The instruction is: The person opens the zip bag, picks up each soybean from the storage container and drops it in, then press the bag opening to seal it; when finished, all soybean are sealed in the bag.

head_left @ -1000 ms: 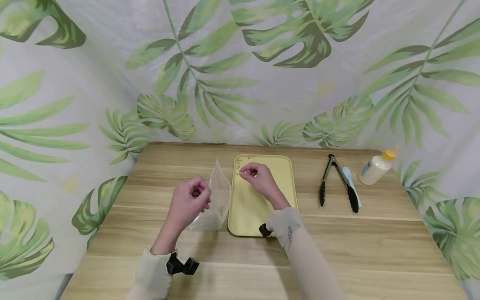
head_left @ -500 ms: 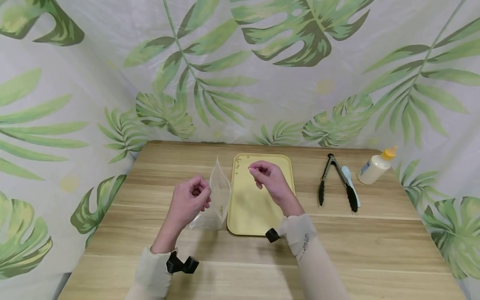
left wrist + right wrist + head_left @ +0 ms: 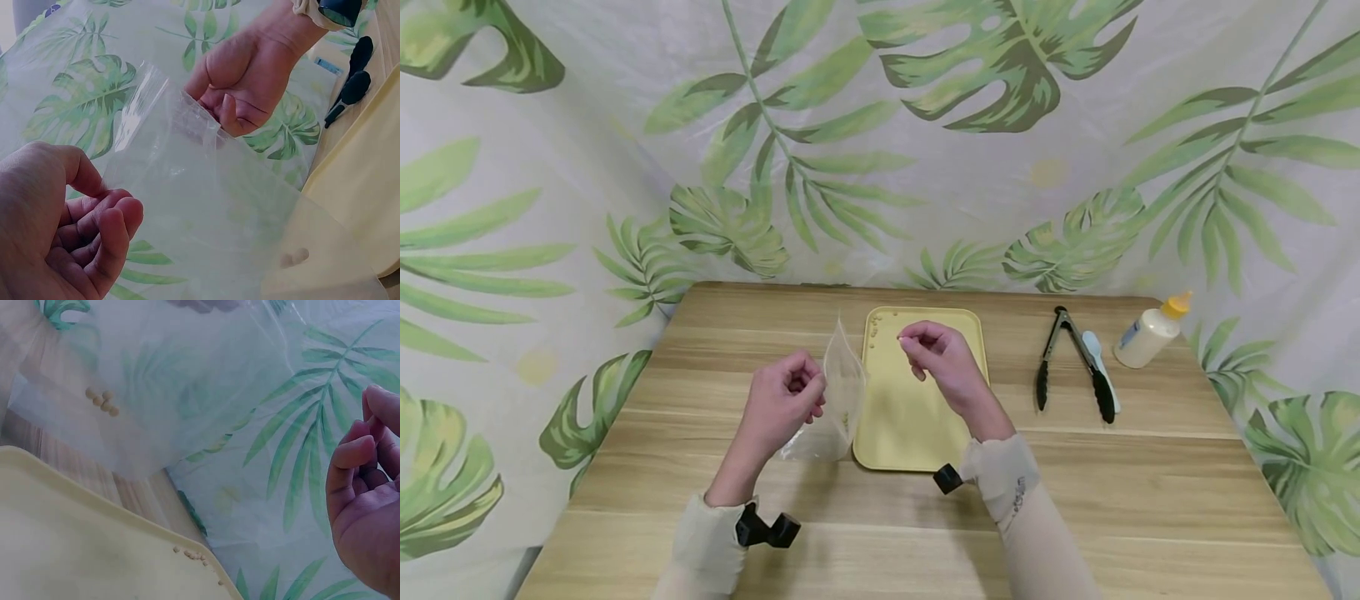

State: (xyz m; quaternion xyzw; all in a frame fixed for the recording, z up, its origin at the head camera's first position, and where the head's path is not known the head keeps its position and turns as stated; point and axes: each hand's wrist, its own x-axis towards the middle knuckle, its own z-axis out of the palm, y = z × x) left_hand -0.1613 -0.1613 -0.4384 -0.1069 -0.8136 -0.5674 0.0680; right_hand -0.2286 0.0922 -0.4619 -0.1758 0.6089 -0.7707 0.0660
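Clear plastic bag (image 3: 850, 371): upright just left of the yellow rectangular tray (image 3: 910, 425), its edge pinched by the left hand (image 3: 784, 396); round tan beads (image 3: 103, 402) inside.
Right hand (image 3: 945, 358): above the tray, fingertips together; can't tell if they hold anything.
Shift: a second ago it was at the tray's loose beads (image 3: 189, 554); now farther right.
Lettering: on the right beige cuff (image 3: 1002, 477), illegible from here.

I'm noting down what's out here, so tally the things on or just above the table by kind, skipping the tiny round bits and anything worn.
Bag: 1
Tray: 1
Tongs: 1
Spoon: 1
Bottle: 1
Total: 5
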